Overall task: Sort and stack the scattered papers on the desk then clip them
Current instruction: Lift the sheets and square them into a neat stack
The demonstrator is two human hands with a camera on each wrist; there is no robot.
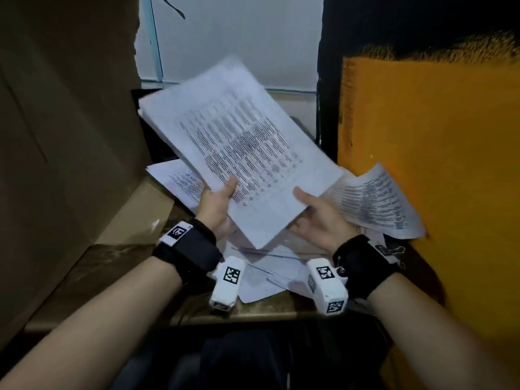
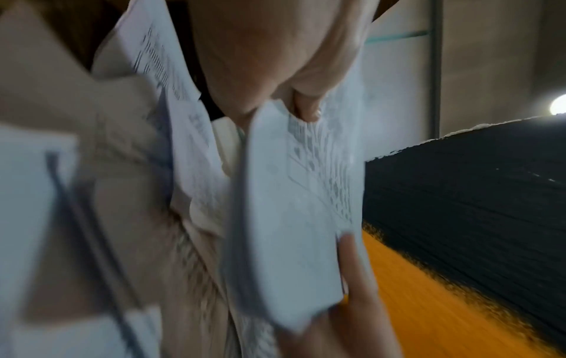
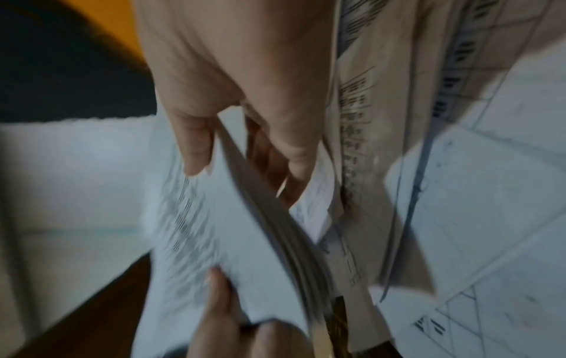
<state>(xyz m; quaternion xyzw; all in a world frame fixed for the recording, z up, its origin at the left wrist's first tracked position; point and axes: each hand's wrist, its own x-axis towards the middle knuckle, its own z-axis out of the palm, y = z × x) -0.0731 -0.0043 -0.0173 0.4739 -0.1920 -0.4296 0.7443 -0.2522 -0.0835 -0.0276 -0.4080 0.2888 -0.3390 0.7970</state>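
A stack of printed white papers (image 1: pixel 242 147) is held up over the desk, tilted away from me. My left hand (image 1: pixel 216 202) grips its near left edge, thumb on top. My right hand (image 1: pixel 315 215) grips the near right corner, thumb on the top sheet and fingers beneath. The left wrist view shows the stack's edge (image 2: pixel 294 218) blurred, pinched by my thumb (image 2: pixel 306 106). In the right wrist view my thumb (image 3: pixel 193 143) lies on the sheets (image 3: pixel 214 242). More printed sheets lie loose on the desk: one at the left (image 1: pixel 180 181), one at the right (image 1: pixel 374 204), several below (image 1: pixel 264 271).
A brown cardboard wall (image 1: pixel 67 136) stands at the left, with a flap (image 1: pixel 135 215) lying on the desk. An orange and black panel (image 1: pixel 433 153) closes the right side. A binder clip (image 1: pixel 394 253) lies by my right wrist. The desk's front edge (image 1: pixel 174 316) is close to me.
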